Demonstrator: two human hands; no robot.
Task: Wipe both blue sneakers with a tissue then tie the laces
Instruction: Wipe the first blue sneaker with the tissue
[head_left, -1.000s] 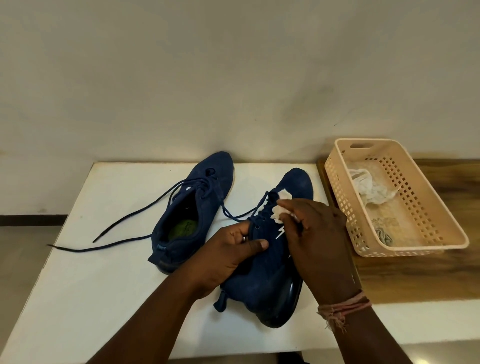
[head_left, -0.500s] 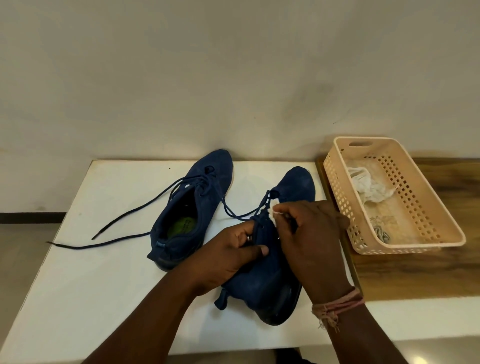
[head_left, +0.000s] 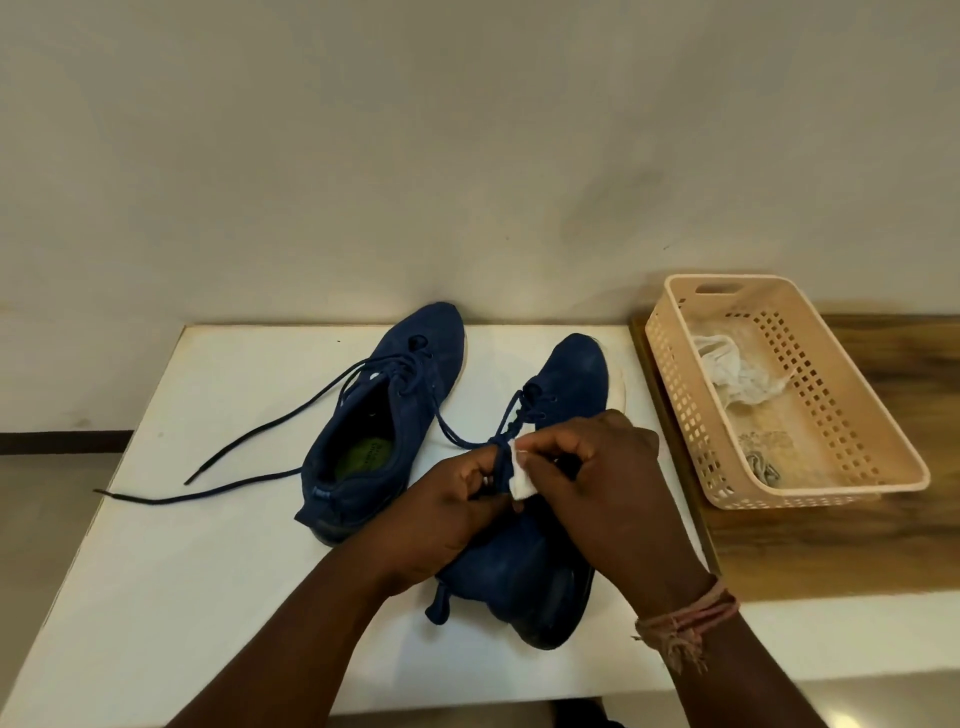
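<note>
Two blue sneakers lie on the white table (head_left: 156, 571). The left sneaker (head_left: 384, 415) rests untied, its dark laces (head_left: 244, 447) trailing off to the left. The right sneaker (head_left: 561, 395) lies under both my hands, toe pointing at the wall. My left hand (head_left: 452, 514) grips this shoe near its collar and pinches its lace. My right hand (head_left: 587, 478) holds a small folded white tissue (head_left: 519, 478) against the lace area. The shoe's opening is hidden by my hands.
A beige perforated plastic basket (head_left: 883, 415) stands to the right on a wooden surface (head_left: 831, 545), with a crumpled white tissue (head_left: 737, 374) inside. A pale wall runs just behind the table.
My right hand has slid the tissue down from the upper laces toward the collar, closer to my left hand. Both sneakers stay in place.
</note>
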